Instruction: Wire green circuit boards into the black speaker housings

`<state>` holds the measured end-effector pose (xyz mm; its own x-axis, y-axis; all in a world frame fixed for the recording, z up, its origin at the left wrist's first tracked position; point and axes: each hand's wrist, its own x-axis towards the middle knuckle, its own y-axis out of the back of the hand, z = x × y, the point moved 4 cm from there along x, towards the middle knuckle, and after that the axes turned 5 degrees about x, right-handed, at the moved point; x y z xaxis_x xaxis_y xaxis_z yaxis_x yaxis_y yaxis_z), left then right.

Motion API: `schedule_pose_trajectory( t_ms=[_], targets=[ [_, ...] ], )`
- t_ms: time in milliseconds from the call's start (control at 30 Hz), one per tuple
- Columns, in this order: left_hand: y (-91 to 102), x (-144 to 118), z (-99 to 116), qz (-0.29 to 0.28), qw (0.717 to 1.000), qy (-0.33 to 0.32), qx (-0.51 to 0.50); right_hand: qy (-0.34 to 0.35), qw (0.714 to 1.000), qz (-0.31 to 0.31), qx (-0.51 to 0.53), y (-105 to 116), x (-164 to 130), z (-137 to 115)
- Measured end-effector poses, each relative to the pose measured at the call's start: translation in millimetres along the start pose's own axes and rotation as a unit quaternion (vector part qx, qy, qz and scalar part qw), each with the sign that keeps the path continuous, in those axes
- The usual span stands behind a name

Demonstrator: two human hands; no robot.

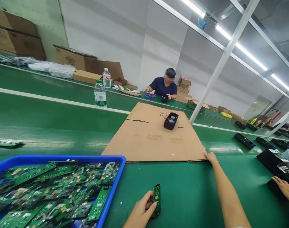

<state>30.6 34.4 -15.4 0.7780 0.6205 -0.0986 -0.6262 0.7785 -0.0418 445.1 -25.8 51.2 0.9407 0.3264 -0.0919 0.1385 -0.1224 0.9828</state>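
Left hand (pixel 141 210) pinches a flat green circuit board (pixel 157 195); right hand (pixel 211 156) rests open-fingered on corrugated cardboard (pixel 153 136).

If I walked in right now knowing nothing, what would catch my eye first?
Probably the blue bin at lower left, heaped with green circuit boards, and the single circuit board that the left hand holds upright beside it. Next, the flat cardboard sheet in the middle of the green table, with the right hand touching its near corner and a small black device lying on it.
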Motion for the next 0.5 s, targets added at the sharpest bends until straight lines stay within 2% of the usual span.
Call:
schedule_pose_trajectory(
  t_ms=[100, 200, 333, 500],
  targets=[
    [-0.4, 1, 0, 0.003, 1.0, 0.009, -0.001, -0.014, 1.0, -0.003, -0.008, 3, -9, 0],
    [-1.5, 2, -1, 0.006, 1.0, 0.011, -0.002, -0.011, 0.999, 0.034, -0.015, 7, -18, -18],
    [-3.0, 1, -5, 0.016, 1.0, 0.003, 0.014, 0.089, 0.993, 0.073, -0.009, 7, -27, -76],
    [-3.2, 4, -10, 0.032, 0.996, -0.038, 0.069, 0.232, 0.972, 0.042, 0.005, -6, -38, -162]
  ],
)
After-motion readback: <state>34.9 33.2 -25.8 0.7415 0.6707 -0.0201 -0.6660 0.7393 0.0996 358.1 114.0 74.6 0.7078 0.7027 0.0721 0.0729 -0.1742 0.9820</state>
